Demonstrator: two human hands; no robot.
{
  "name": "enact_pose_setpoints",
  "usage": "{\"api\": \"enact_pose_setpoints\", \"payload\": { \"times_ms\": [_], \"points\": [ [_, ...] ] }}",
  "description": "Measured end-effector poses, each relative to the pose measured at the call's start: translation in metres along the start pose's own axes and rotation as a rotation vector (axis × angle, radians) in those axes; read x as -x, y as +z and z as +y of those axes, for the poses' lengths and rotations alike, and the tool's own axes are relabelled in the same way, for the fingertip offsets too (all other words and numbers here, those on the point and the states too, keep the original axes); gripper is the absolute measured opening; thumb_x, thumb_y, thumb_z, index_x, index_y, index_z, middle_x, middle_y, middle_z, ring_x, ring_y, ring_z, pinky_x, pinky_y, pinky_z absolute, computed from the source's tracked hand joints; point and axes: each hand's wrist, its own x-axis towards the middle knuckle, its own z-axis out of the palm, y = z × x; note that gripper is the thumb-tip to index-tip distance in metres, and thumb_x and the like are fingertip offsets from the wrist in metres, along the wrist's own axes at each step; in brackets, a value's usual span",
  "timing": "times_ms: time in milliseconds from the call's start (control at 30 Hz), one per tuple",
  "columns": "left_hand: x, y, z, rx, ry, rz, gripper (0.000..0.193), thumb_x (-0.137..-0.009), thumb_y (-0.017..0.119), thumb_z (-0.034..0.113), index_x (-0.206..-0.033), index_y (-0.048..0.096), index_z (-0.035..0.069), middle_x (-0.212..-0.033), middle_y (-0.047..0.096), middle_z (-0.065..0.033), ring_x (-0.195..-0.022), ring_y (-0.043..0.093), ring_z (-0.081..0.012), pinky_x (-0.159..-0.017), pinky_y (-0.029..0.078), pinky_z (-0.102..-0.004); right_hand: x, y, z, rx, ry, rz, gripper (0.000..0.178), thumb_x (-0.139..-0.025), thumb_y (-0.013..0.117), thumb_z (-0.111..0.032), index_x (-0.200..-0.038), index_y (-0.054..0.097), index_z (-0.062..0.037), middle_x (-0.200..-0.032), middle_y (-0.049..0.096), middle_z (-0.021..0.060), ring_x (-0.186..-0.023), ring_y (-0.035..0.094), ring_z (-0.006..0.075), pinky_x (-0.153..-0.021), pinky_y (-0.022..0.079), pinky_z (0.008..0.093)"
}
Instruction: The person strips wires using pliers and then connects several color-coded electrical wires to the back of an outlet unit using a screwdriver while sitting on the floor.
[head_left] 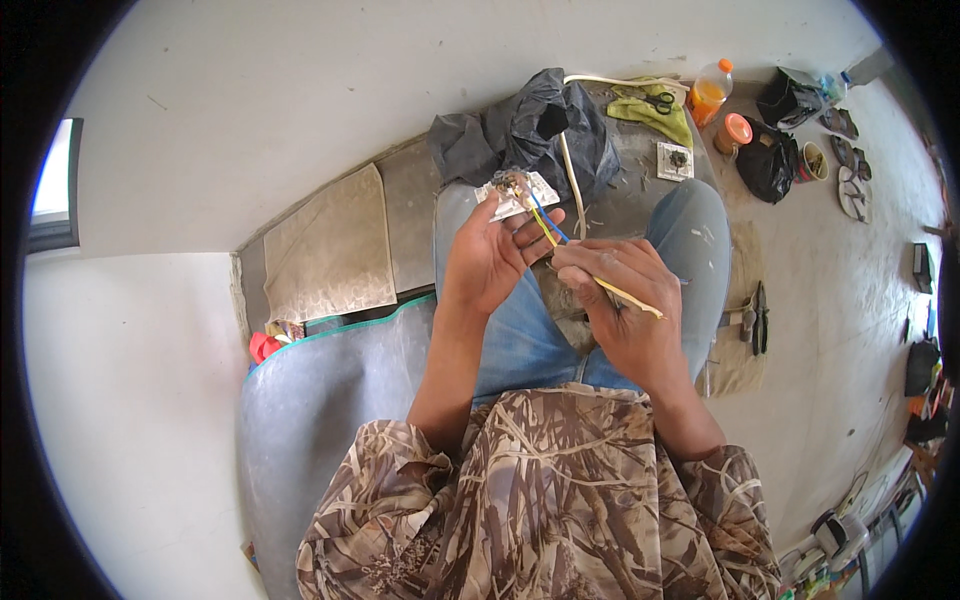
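My left hand [487, 255] is closed at its fingertips on a white electrical socket plate [538, 190], its back turned up with terminals showing. A blue wire [545, 217] and a yellow wire [540, 222] run from the plate toward my right hand [630, 295]. The right fingers pinch the wires a short way from the plate. A yellow length with a frayed-looking tip [630, 297] sticks out beyond the right hand, seemingly the same yellow wire. What lies under the right fingers is hidden.
Beyond my knees lie a black plastic bag [560, 125], a white cable [572, 170], a green cloth [655, 120] with scissors [660, 102], and another socket plate [675, 161]. An orange drink bottle [708, 95] stands at the right. Pliers [761, 318] rest beside my right leg.
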Motion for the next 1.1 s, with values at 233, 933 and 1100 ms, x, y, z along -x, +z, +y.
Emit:
{"api": "enact_pose_setpoints", "payload": {
  "times_ms": [233,933,1100],
  "points": [
    [-0.001,0.0,0.0,-0.019,-0.007,0.009,0.05,-0.107,0.032,0.035,-0.133,0.044,-0.005,-0.125,0.06,-0.0234,-0.11,0.064,-0.0311,-0.092,0.055,-0.0426,0.0,0.003,0.001,-0.033,0.043,0.042,0.017,-0.085,0.073,-0.013,-0.1,0.073,-0.0069,-0.095,0.074,0.0084,-0.081,0.068,0.026,-0.072,0.048,0.0364],
    [-0.003,-0.003,-0.002,0.059,-0.03,-0.03,0.044,-0.106,0.033,0.035,-0.131,0.047,0.002,-0.122,0.062,-0.0196,-0.116,0.061,-0.0351,-0.092,0.053,-0.0472,0.0,0.004,-0.001,0.042,-0.043,-0.019,0.018,-0.084,0.072,-0.01,-0.1,0.069,-0.0053,-0.096,0.072,0.0092,-0.086,0.068,0.027,-0.071,0.048,0.0371],
    [0.002,0.002,0.003,-0.036,0.027,0.001,0.042,-0.104,0.038,0.033,-0.133,0.047,0.003,-0.124,0.061,-0.0169,-0.116,0.061,-0.0348,-0.086,0.055,-0.0476,0.017,0.006,0.004,0.013,-0.069,-0.08,0.025,-0.08,0.073,-0.007,-0.105,0.069,-0.0044,-0.101,0.071,0.0107,-0.09,0.068,0.0275,-0.074,0.05,0.0376]
  ]
}}
